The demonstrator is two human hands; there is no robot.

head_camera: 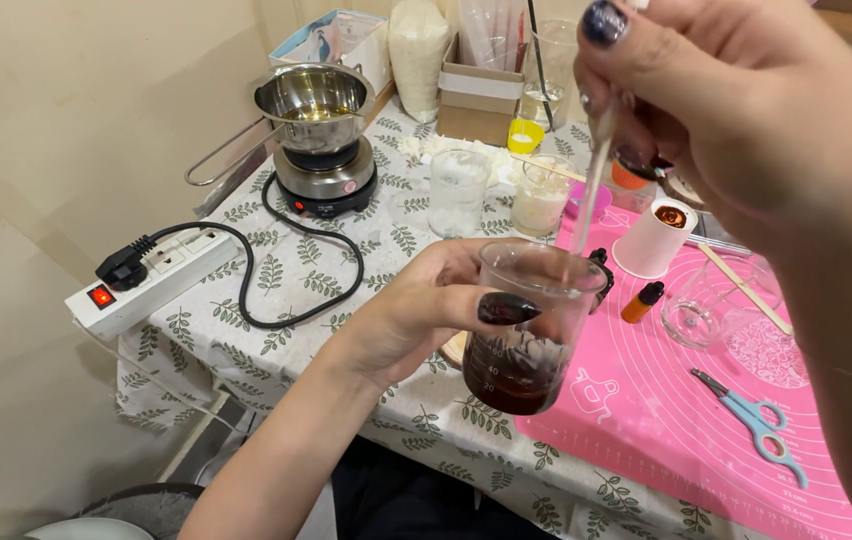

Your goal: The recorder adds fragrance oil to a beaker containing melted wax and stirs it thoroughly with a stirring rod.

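Observation:
My left hand (416, 310) grips a small clear beaker (526, 330) with dark brown liquid in its bottom, held above the table's front edge. My right hand (746, 110), close to the camera at the upper right, pinches a thin clear stirring rod (591, 180) that reaches down into the beaker's mouth. Both hands have dark painted nails.
A steel pot (314, 100) sits on a small hot plate (326, 180) wired to a white power strip (151, 275). On the pink mat (666, 420) lie blue scissors (761, 425), an orange dropper bottle (642, 302), a paper cup (654, 238) and a glass bowl (711, 305). Two glasses (458, 192) stand behind.

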